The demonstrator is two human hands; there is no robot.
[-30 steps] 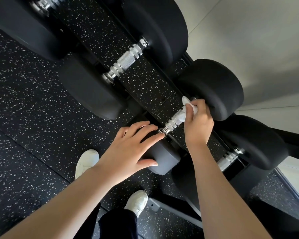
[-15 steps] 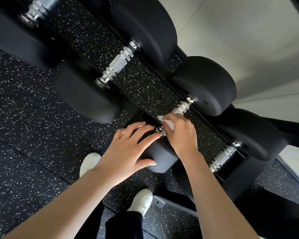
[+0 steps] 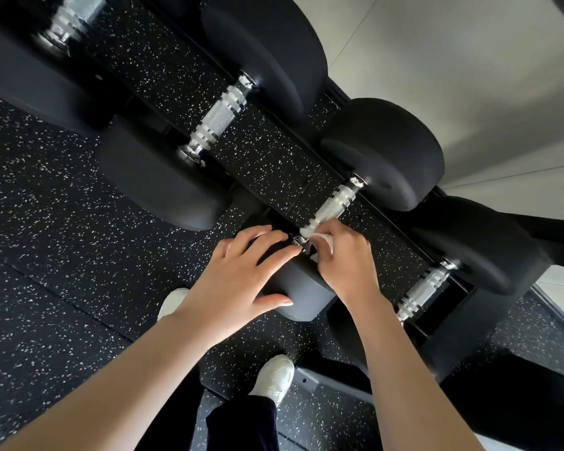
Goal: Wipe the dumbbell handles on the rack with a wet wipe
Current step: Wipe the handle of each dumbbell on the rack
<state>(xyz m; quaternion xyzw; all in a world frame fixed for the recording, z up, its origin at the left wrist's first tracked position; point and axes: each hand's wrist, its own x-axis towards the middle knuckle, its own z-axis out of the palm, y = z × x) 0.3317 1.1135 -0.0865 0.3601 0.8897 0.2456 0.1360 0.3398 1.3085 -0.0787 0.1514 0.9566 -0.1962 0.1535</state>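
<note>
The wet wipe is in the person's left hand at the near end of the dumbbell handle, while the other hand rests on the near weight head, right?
Not quite. The head view shows the wet wipe held in the right hand, at the near end of the dumbbell handle. It is the left hand that rests flat on the near weight head.

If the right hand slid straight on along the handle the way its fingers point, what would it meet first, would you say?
The right hand, holding the wet wipe, points up the knurled handle. Past the bare handle, it would likely first meet the far black weight head, though depth is hard to judge.
</note>
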